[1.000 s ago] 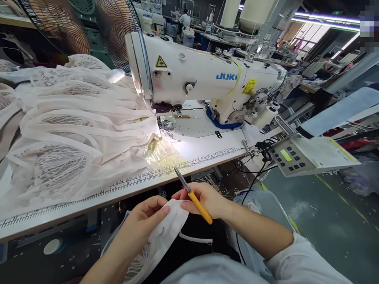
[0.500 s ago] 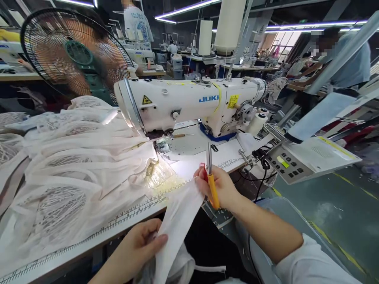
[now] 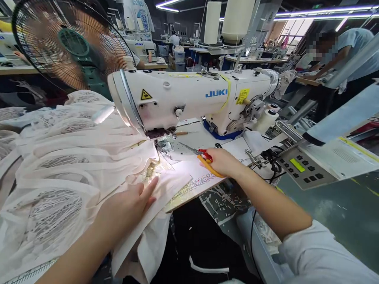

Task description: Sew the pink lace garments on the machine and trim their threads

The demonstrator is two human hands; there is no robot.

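Pressing flat, fingers together, left hand (image 3: 130,203) pins pale cream fabric piece (image 3: 166,189) at table edge; right hand (image 3: 222,161) clamped on orange-handled thread snips (image 3: 199,154) (blades toward needle). Judgement: keep cloth taut, snips off seam

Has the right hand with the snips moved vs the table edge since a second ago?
Yes. The right hand with the orange snips has gone up from below the table edge onto its top, toward the sewing machine.
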